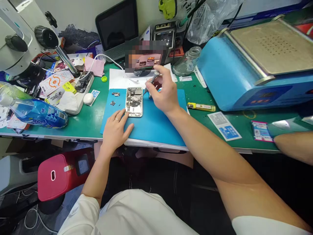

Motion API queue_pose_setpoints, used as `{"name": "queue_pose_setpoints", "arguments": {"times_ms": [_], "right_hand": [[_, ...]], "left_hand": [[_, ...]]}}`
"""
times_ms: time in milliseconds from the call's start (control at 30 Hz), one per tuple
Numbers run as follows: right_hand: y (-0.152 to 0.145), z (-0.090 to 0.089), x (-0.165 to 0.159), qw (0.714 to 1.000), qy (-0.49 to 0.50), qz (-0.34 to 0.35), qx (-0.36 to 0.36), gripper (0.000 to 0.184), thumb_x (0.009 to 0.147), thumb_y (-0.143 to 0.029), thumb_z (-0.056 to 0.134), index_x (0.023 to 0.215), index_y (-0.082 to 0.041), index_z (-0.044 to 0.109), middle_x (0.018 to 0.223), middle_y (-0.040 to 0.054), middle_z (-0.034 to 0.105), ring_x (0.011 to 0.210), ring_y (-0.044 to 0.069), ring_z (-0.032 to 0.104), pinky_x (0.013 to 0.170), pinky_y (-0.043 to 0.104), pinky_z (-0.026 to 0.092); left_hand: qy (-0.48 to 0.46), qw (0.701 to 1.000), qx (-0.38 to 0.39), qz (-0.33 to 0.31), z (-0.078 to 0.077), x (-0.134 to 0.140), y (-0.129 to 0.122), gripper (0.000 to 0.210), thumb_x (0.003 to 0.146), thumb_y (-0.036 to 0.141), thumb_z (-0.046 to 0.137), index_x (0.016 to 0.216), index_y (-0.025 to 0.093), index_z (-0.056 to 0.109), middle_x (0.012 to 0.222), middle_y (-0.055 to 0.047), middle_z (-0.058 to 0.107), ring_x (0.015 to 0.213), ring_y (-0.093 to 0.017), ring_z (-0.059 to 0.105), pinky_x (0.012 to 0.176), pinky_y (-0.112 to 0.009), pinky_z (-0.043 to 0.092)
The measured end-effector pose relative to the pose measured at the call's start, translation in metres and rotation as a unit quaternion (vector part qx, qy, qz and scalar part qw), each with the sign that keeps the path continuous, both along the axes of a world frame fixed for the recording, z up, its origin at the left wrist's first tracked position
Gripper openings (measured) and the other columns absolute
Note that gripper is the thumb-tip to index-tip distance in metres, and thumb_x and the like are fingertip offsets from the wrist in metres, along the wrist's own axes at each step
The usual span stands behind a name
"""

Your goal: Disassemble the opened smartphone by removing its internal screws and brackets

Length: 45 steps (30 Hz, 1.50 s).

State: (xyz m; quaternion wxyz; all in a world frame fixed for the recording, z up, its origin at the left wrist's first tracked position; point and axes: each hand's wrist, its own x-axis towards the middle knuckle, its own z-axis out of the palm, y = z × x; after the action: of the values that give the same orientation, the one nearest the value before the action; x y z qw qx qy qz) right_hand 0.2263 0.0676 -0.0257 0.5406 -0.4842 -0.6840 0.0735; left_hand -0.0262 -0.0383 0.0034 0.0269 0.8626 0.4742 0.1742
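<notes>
There is one screwdriver [155,76], one opened phone [134,102], one mat [158,125].

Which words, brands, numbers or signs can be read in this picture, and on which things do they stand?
No word, brand or number reads with certainty.
White package: an orange round sign, no readable words.
Blue bottle: label blurred; a barcode shows, digits too small.
Yellow tool: print too small.
Grey-and-blue card: print too small.
Pink-edged packet: print too small.
Blue machine: front panel marks blurred.
Open phone: any print too small.
</notes>
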Motion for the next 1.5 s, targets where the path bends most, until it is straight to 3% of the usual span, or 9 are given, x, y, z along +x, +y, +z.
{"name": "queue_pose_setpoints", "arguments": {"times_ms": [267,500,800,1033,1267,1500], "right_hand": [[-0.001,0.007,-0.002,0.999,0.045,-0.013,-0.016,0.031,0.102,-0.031,0.060,0.131,-0.031,0.052,0.107,0.0059,0.078,0.082,0.024,0.073,0.075,0.044,0.061],[-0.008,0.010,-0.008,1.000,0.011,0.008,-0.013,0.020,0.097,-0.018,0.055,0.114,-0.027,0.057,0.108,0.0060,0.078,0.089,0.024,0.073,0.079,0.042,0.059],[-0.010,0.016,-0.008,0.998,-0.059,0.018,-0.016,0.026,0.096,-0.014,0.052,0.116,-0.025,0.063,0.113,0.0100,0.077,0.108,0.031,0.072,0.094,0.048,0.057],[-0.009,0.018,-0.001,0.980,-0.185,0.061,-0.045,0.024,0.092,-0.012,0.052,0.104,-0.023,0.070,0.107,0.0119,0.078,0.102,0.033,0.069,0.092,0.048,0.054],[-0.002,0.012,0.006,0.969,-0.221,0.087,-0.074,0.026,0.084,-0.006,0.054,0.100,-0.021,0.070,0.112,0.0141,0.078,0.104,0.034,0.065,0.091,0.048,0.051],[-0.003,0.006,0.005,0.961,-0.243,0.097,-0.085,0.027,0.089,-0.005,0.051,0.098,-0.022,0.070,0.118,0.0130,0.078,0.106,0.034,0.061,0.092,0.050,0.047]], "left_hand": [[0.002,1.000,0.004,0.004,-0.001,-0.001,0.000,0.050,0.110,0.044,0.055,0.152,0.017,0.060,0.160,-0.012,0.060,0.148,-0.036,0.055,0.122,-0.052,0.047],[0.000,1.000,0.005,0.003,0.000,0.000,0.001,0.051,0.110,0.043,0.056,0.151,0.014,0.061,0.159,-0.013,0.061,0.147,-0.036,0.055,0.121,-0.053,0.048],[-0.006,1.000,0.011,0.003,-0.001,-0.001,0.000,0.049,0.110,0.042,0.056,0.150,0.014,0.061,0.158,-0.013,0.061,0.146,-0.036,0.056,0.122,-0.052,0.048],[-0.005,1.000,0.005,0.004,-0.001,0.000,0.000,0.049,0.109,0.042,0.057,0.150,0.015,0.061,0.159,-0.013,0.061,0.147,-0.036,0.055,0.123,-0.053,0.047],[-0.002,1.000,0.003,0.001,0.001,-0.001,0.001,0.049,0.109,0.042,0.057,0.150,0.015,0.061,0.159,-0.013,0.061,0.147,-0.036,0.055,0.122,-0.052,0.048],[-0.003,1.000,0.001,0.003,0.000,0.000,0.000,0.049,0.110,0.043,0.055,0.151,0.017,0.061,0.160,-0.013,0.060,0.149,-0.036,0.054,0.123,-0.054,0.047]]}}
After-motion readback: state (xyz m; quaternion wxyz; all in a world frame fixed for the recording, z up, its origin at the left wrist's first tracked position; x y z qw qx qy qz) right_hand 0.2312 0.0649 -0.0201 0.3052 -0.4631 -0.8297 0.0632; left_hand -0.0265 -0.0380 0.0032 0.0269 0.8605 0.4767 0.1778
